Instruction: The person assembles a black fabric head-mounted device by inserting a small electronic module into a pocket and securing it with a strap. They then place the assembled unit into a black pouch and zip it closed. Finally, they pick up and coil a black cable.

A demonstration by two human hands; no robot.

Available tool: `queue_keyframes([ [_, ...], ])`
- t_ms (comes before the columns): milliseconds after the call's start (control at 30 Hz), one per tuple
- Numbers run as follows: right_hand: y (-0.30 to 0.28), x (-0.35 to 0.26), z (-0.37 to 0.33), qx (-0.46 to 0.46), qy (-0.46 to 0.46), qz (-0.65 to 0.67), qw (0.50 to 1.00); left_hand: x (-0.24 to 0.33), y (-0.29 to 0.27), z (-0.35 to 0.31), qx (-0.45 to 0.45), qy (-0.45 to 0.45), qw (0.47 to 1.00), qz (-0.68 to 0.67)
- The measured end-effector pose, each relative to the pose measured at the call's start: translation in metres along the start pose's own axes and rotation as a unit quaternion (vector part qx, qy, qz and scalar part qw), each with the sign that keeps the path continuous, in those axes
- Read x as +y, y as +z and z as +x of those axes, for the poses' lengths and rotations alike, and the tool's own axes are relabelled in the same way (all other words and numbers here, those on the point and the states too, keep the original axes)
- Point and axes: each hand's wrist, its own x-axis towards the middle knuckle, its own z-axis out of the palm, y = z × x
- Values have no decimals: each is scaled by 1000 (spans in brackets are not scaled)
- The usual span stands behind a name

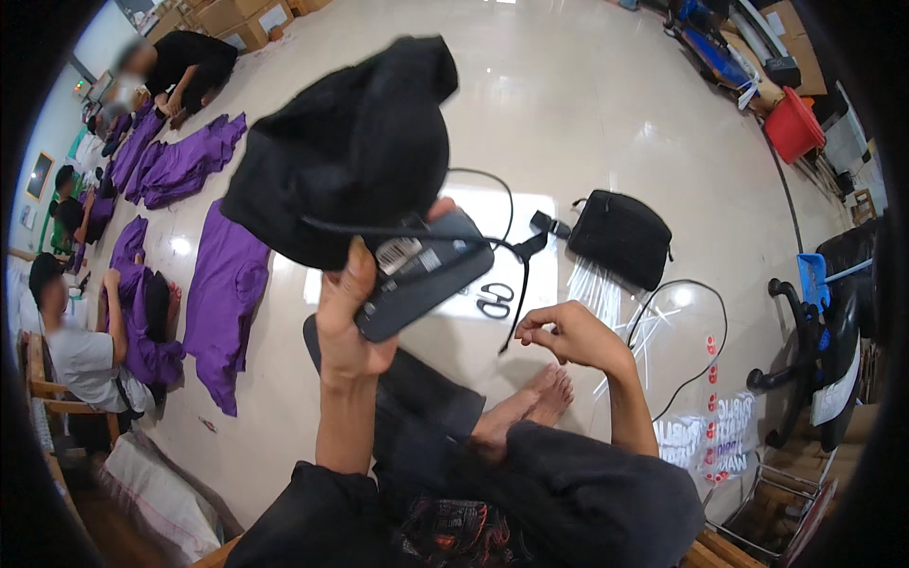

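My left hand (352,308) grips a flat black rectangular device (426,279) with a pale barcode label, together with a black cap-like cloth piece (350,156) raised above it. A thin black cord (407,230) runs across the device, and a strap (521,270) hangs beyond it. Near the strap's lower end, my right hand (579,336) is closed, thumb and fingertips drawn together; anything between them is too small to make out. Below these, black-handled scissors (495,301) lie on a white sheet (540,284). A black zipped pouch (620,239) rests on the floor beside a buckle (549,224).
Thin white strips (615,293) and a looped black cable (724,312) lie by the pouch. Purple cloth (227,293) is spread at the left, where several people sit. An office chair base (791,331) and a red bucket (793,126) stand at the right.
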Motion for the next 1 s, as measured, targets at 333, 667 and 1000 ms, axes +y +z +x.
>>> queue_keyframes([
  [333, 36, 51, 54, 267, -79, 81, 957, 15, -43, 17, 5, -17, 999, 48],
  [667, 45, 71, 59, -12, -58, 323, 944, 2, -42, 27, -8, -4, 999, 53],
  [1000, 87, 68, 45, 176, -71, 38, 981, -9, -27, 38, 25, 46, 994, 97],
])
